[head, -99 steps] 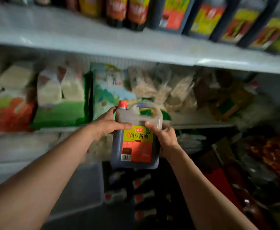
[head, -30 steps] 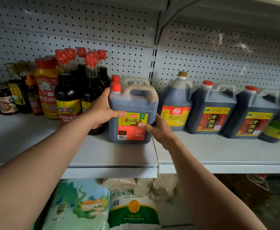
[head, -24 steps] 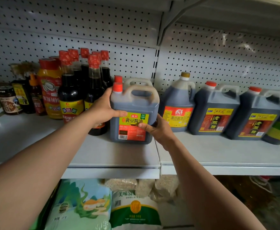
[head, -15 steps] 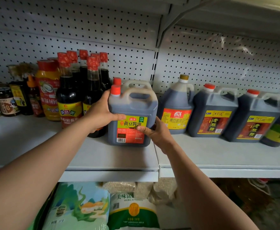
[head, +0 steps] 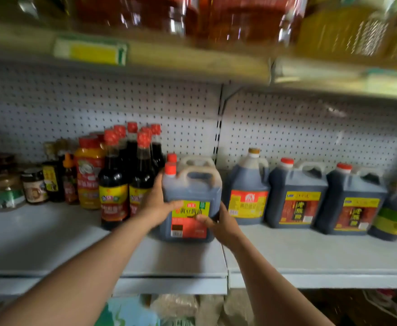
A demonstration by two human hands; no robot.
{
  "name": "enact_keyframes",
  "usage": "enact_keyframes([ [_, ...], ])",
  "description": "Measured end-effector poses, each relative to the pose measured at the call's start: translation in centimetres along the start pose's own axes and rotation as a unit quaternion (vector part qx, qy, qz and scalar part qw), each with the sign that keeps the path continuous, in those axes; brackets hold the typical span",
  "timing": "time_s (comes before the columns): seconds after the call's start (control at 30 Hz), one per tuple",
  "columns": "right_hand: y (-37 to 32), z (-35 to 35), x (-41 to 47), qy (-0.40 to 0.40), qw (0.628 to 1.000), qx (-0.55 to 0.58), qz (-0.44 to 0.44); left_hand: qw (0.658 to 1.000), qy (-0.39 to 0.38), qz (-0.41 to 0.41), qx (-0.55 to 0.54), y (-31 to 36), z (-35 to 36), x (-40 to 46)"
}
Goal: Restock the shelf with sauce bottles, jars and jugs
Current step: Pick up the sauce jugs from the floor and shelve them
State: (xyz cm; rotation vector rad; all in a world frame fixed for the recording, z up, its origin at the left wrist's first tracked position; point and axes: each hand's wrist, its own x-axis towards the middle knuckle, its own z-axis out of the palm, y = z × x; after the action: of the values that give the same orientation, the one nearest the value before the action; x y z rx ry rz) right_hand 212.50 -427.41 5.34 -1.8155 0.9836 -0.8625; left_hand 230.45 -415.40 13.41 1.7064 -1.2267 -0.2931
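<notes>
Jug (head: pixel 190 201) w/ red cap stands upright on shelf (head: pixel 51 243), beside dark bottles (head: pixel 115 184). L hand (head: pixel 156 205) & R hand (head: pixel 223 223) both grip its sides.

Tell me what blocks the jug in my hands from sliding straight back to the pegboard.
A second matching jug stands directly behind the held jug, between it and the pegboard. Tall bottles crowd its left; the gold-capped jug flanks its right.

Both bare forearms reach forward; the left hand (head: pixel 156 204) and right hand (head: pixel 221 223) clasp opposite sides of one jug (head: pixel 191 189), thumbs across its front
</notes>
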Motion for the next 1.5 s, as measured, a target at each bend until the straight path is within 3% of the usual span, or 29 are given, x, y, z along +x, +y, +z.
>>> enact_keyframes([
  [0.13,-2.5,0.0,-2.8,0.014,0.994,-0.099,0.041,0.995,0.068,-0.06,0.038,-0.1,0.2,-2.8],
  [0.3,-4.7,-0.9,-7.8,0.056,0.985,-0.164,0.021,0.985,0.068,-0.149,0.045,-1.5,-3.7,-7.9],
  [0.43,-6.4,-0.4,-11.8,0.024,0.982,-0.19,0.0,0.977,0.062,-0.194,0.07,-2.0,-6.8,-12.9],
  [0.8,-8.2,4.0,-21.9,-0.088,0.924,-0.371,-0.028,0.975,-0.035,-0.157,0.151,-5.5,-8.8,-23.0],
  [1.07,-8.7,10.3,-28.9,-0.076,0.919,-0.386,0.019,0.969,-0.102,-0.13,0.185,-10.4,-12.4,-28.3],
  [1.5,-3.4,19.9,-39.2,-0.169,0.897,-0.396,0.102,0.944,-0.188,-0.2,0.182,-21.8,-13.2,-39.2],
])
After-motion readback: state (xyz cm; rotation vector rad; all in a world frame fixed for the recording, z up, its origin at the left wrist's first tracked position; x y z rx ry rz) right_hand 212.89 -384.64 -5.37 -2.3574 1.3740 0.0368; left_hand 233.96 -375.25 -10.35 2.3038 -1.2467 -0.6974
